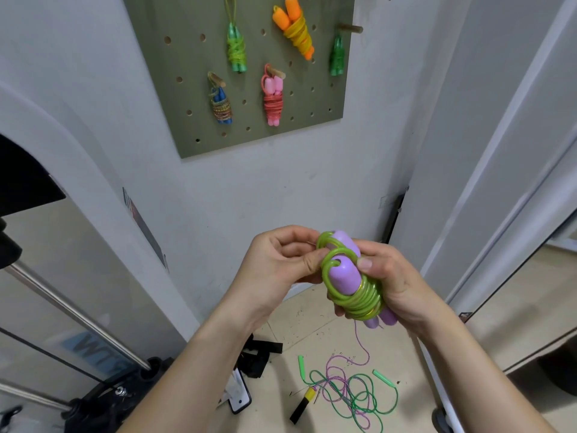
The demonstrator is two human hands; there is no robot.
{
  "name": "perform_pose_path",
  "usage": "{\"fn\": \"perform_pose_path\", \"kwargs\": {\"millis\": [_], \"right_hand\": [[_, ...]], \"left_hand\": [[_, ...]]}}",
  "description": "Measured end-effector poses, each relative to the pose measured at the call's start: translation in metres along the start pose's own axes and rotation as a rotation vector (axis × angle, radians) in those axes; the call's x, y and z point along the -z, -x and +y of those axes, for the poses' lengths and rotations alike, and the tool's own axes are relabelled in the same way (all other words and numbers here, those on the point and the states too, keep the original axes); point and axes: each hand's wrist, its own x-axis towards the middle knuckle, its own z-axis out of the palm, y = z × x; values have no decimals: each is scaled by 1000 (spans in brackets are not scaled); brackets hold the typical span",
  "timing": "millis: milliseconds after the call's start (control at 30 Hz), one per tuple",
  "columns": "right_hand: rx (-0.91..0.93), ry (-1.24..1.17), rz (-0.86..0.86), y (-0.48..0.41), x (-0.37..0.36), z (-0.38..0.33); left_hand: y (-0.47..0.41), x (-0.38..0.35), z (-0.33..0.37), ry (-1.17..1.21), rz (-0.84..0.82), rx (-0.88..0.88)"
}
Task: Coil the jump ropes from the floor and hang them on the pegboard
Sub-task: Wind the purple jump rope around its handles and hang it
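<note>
The jump rope with purple handles is in front of the person, above the floor, with both hands on it. Its green cord is wound round the two handles, which lie side by side. The long axis of the bundle is almost upright, with the top leaning a little to the left.

The right hand holds the bundle from the right, its fingers curled round the coils. The left hand is at the top left end and pinches a free loop of the cord.

I think this loop is the part that must go on a peg. The pegboard is far, higher up and somewhat to the left, and five coiled ropes hang on it. The left hand, which holds the loop, is the nearer one to it. More loose ropes lie on the floor.
</note>
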Motion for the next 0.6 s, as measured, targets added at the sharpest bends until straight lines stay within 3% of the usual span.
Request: {"fn": "perform_pose_path", "kwargs": {"millis": [133,333,400,500,600], "right_hand": [[6,-7,-36,0,5,-2],[29,-68,-26,3,4,8],[20,-40,-25,2,5,13],[2,-7,-28,2,5,17],[-4,-101,-103,-2,2,18]], "left_hand": [[2,-2,2,-304,69,-109],[8,-5,-3,-32,54,84],[10,-1,-4,-54,6,130],[10,3,-6,-104,-70,104],[9,5,-12,81,-193,88]]}}
